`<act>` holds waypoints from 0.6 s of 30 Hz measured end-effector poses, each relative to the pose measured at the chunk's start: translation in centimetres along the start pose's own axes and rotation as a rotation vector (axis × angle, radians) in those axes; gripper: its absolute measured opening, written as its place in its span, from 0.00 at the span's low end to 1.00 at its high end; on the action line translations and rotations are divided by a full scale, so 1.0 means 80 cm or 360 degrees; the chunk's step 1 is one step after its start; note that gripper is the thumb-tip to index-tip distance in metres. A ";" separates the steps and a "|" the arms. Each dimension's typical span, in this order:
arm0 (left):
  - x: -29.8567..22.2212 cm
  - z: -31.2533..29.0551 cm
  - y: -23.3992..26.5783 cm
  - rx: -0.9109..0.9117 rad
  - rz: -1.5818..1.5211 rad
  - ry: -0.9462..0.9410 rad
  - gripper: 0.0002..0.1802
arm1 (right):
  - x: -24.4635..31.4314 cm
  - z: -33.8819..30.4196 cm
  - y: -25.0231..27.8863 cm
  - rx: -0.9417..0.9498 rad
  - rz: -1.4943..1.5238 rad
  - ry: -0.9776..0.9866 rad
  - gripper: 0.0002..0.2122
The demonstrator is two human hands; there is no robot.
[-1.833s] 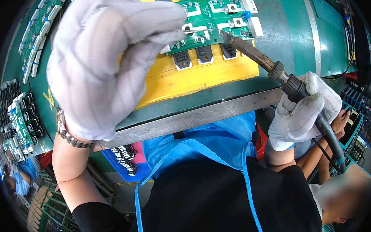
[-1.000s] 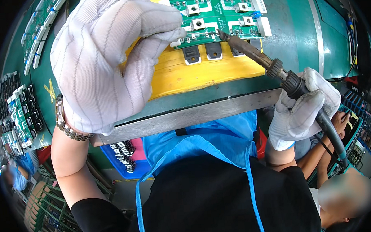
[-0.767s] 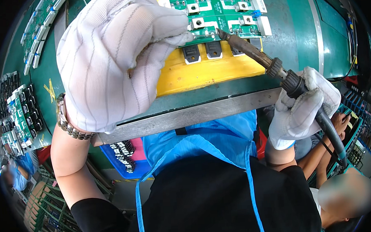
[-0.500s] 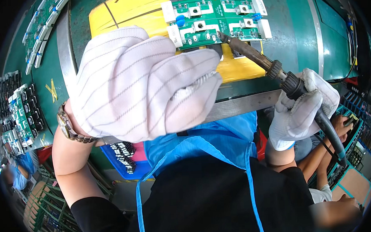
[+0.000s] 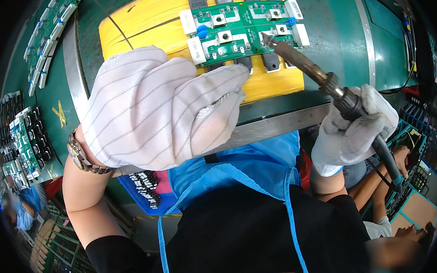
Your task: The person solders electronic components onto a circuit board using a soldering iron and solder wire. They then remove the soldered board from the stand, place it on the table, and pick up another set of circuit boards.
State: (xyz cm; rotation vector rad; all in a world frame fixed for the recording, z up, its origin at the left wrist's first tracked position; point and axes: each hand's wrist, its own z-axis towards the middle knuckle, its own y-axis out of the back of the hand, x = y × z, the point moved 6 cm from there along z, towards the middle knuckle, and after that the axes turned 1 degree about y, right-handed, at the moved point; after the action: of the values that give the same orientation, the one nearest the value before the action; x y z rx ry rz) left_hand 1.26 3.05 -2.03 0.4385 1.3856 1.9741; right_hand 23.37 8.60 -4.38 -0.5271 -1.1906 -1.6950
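A green circuit board [image 5: 246,20] with white blocks at its ends, blue discs and small metal blocks lies on a yellow block [image 5: 270,88]. Black transistors [image 5: 271,61] stick out along its near and far edges. My right hand [image 5: 359,129], in a white glove, is closed round the handle of a soldering iron [image 5: 301,62]. The iron's tip is over the board's near half, right of centre; contact cannot be made out. My left hand [image 5: 162,107], in a striped white glove, has its fingers pressed together beside a near-edge transistor. Whatever they pinch is hidden.
More boards stand at the far left [image 5: 50,39] and near left [image 5: 27,144] of the green table. A metal strip [image 5: 277,124] runs along the table's front edge. Below it is a blue bin [image 5: 147,192] of small parts. Another person's arms [image 5: 374,185] are at the right.
The iron's tip has moved a little to the right across the board. My left hand keeps about the same place beside the board. The whole view has shifted slightly.
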 end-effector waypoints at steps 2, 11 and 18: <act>-0.005 0.002 0.002 -0.0112 0.0052 -0.0015 0.20 | 0.001 -0.007 0.003 -0.0518 0.0372 0.0031 0.17; -0.005 0.002 0.002 -0.0143 -0.0035 -0.0013 0.17 | 0.002 -0.017 -0.003 -0.0343 0.0448 -0.0270 0.18; 0.030 0.000 0.035 -0.0290 0.0068 0.0215 0.12 | 0.002 -0.009 0.008 -0.0148 0.0351 0.0097 0.19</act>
State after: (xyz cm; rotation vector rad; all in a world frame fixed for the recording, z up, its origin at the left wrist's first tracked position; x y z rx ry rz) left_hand -1.44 4.14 0.31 0.2574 1.2713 2.1765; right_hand 23.95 7.89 -4.26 -0.6352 -0.9760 -1.5708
